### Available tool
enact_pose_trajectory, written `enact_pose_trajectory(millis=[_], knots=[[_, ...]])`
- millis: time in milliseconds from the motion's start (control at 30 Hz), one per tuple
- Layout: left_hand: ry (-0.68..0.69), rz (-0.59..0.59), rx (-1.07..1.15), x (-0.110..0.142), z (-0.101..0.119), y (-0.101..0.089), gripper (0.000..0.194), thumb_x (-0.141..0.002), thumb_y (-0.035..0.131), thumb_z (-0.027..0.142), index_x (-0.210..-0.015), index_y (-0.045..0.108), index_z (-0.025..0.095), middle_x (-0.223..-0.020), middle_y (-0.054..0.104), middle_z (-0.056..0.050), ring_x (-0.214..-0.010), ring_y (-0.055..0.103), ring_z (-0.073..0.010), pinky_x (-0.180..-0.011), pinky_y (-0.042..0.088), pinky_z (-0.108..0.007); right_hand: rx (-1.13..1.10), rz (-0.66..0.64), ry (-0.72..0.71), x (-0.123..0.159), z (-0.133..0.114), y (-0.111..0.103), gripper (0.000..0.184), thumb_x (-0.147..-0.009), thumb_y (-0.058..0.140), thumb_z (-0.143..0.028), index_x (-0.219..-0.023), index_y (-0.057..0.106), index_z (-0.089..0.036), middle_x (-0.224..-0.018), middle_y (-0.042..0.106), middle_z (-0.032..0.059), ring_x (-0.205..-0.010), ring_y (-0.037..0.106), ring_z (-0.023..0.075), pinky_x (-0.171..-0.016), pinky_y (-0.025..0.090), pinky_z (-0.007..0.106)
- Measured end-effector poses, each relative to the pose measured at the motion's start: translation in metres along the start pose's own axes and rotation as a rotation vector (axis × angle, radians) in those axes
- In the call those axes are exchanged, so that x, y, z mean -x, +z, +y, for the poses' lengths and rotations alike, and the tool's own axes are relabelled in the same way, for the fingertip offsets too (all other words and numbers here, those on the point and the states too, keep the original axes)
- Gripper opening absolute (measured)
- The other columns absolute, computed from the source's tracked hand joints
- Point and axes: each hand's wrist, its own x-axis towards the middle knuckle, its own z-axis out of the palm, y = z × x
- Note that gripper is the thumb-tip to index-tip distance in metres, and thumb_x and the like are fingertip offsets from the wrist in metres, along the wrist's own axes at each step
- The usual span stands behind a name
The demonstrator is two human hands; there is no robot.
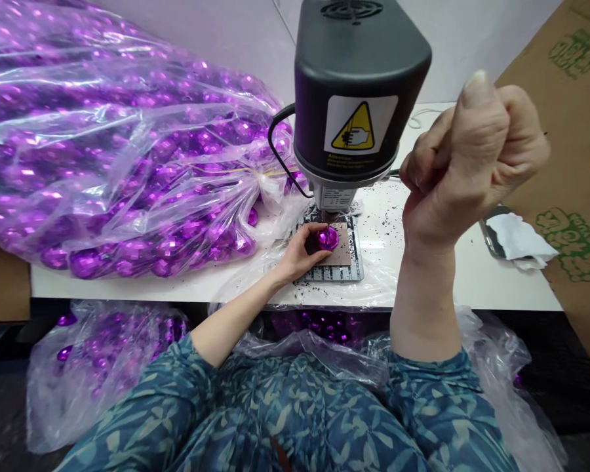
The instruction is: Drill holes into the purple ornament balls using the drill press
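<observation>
A shiny purple faceted ball [328,238] is pinched between the thumb and fingers of my left hand [302,252]. The ball rests on a small brown board [341,252] over the slotted metal base [356,272] of a bench drill press [358,85]. Directly above the ball is the machine's spindle [329,215], and the drill tip is hard to make out. To the right of the motor head, my right hand [476,154] is raised in a closed fist, wrapped around what looks like the drill press handle, mostly hidden by the fingers.
A large clear bag of purple balls [128,164] fills the table's left side. Dark shavings [381,210] litter the white table [447,282]. At right lie a phone [492,239] with white paper [521,239] and a cardboard box [570,164]. Another bag [103,367] hangs below the edge.
</observation>
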Motion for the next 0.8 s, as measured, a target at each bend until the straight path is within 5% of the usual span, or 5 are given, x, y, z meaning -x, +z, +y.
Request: enact_pose_trajectory(millis=[400,800], knots=[[-0.036,-0.028,0.134,0.002,0.000,0.005,0.058,-0.085,0.086,0.044,-0.130,0.056,0.021,-0.132,0.070,-0.015,-0.124,0.071,-0.0295,-0.110,0.057,-0.052,0.027,0.059,-0.069,0.031,0.003,-0.014,0.061,-0.094,0.060,-0.049,-0.061,0.017,-0.020,-0.046,0.017,-0.0048,-0.038,0.026,0.0040,-0.040,0.024,0.027],[-0.038,-0.013,0.149,0.003,-0.004,0.007,0.059,-0.084,0.087,0.044,-0.129,0.057,0.021,-0.133,0.070,-0.015,-0.126,0.070,-0.0294,-0.112,0.056,-0.052,-0.106,0.065,-0.425,0.048,0.037,-0.024,0.045,-0.092,0.055,-0.025,-0.062,0.023,-0.016,-0.045,0.012,-0.0066,-0.035,0.020,0.0005,-0.037,0.025,0.019]])
